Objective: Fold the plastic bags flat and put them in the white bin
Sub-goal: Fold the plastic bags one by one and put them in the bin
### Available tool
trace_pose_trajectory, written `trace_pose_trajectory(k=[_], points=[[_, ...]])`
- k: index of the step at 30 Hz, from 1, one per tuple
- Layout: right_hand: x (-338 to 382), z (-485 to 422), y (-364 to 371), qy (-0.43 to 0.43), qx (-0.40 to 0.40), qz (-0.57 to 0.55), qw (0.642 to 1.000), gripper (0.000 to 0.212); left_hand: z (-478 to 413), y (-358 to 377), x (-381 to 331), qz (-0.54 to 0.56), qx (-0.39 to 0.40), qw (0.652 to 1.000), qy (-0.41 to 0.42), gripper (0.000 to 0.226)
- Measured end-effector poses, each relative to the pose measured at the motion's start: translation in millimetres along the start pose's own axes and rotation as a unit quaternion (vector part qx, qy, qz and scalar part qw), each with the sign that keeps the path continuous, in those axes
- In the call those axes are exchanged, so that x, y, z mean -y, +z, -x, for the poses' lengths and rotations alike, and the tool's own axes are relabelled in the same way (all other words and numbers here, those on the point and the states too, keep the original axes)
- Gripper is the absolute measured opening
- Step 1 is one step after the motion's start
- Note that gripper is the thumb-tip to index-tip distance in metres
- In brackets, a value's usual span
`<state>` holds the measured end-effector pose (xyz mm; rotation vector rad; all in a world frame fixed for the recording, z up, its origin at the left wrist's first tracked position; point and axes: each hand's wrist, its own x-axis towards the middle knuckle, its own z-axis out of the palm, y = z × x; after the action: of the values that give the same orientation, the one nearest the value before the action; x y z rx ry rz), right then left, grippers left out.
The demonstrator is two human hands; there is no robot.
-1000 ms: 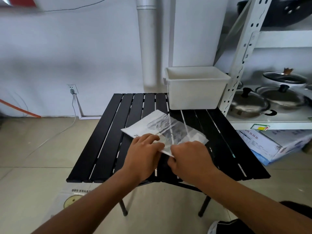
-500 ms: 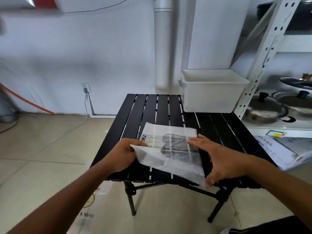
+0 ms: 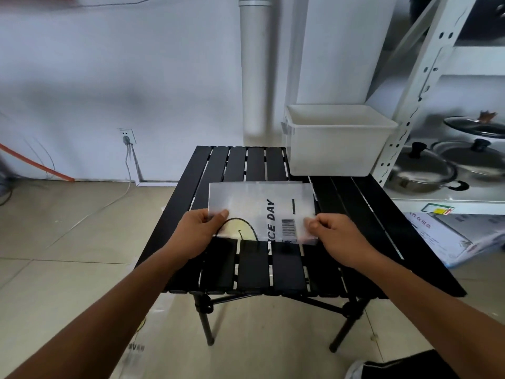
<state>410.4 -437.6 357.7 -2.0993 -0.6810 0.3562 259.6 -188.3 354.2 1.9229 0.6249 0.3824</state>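
Note:
A translucent plastic bag (image 3: 259, 206) with black lettering, a barcode and a yellow round print lies flat and squared on the black slatted table (image 3: 246, 272). My left hand (image 3: 198, 232) pinches its near left edge with thumb on top. At the near right corner my right hand (image 3: 332, 233) pinches the bag too. The white bin (image 3: 336, 149) stands open at the table's far right corner, beyond the bag, and I see nothing in it.
A white metal shelf rack (image 3: 415, 86) with pots and lids (image 3: 420, 170) stands right of the table. A cardboard box (image 3: 448, 236) lies on the floor below it. A grey pipe (image 3: 255, 64) runs down the wall behind. Another bag lies on the floor under the table's left side.
The bag has been turned and laid square to me, printed side up. Both hands shifted from its sides to pinching its near edge.

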Motion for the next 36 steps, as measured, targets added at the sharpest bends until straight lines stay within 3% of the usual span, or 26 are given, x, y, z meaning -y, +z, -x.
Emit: trace_pose_trajectory(k=[4,9,15,17,19,21,23,25,28,30,33,36], points=[[4,-4,12,0.037,-0.083,0.024,0.996,0.032,-14,15,-3,-0.043,-0.105,0.994,0.007,0.025],[11,0,25,0.058,-0.161,0.038,0.984,0.008,-24,30,-4,-0.153,-0.151,0.976,0.025,0.029],[10,1,31,0.043,-0.195,0.061,0.978,0.011,-26,38,-9,-0.267,-0.192,0.944,0.014,0.04],[9,1,33,0.029,-0.196,0.073,0.977,0.016,-22,39,-9,-0.336,-0.221,0.913,0.065,0.037],[7,0,37,0.019,-0.193,0.075,0.978,0.025,-21,43,-7,-0.382,-0.232,0.874,0.189,0.03],[6,-3,37,0.015,-0.191,0.083,0.978,0.033,-18,49,-10,-0.408,-0.132,0.864,0.265,0.034],[8,-6,33,0.023,-0.181,0.111,0.977,0.045,-15,56,-10,-0.45,0.015,0.864,0.226,0.05],[15,-6,29,0.0,-0.183,0.204,0.962,0.058,-16,60,-7,-0.481,0.099,0.856,0.16,0.059],[34,-7,37,-0.161,-0.204,0.356,0.897,0.056,-20,61,-6,-0.492,0.124,0.852,0.126,0.059],[45,-11,51,-0.22,-0.121,0.396,0.883,0.051,-18,61,-8,-0.498,0.124,0.849,0.123,0.058],[46,-20,65,-0.169,0.043,0.408,0.896,0.054,-15,61,-7,-0.499,0.119,0.849,0.124,0.057],[27,-29,56,-0.094,0.104,0.414,0.899,0.06,-16,60,-5,-0.492,0.109,0.857,0.103,0.054]])
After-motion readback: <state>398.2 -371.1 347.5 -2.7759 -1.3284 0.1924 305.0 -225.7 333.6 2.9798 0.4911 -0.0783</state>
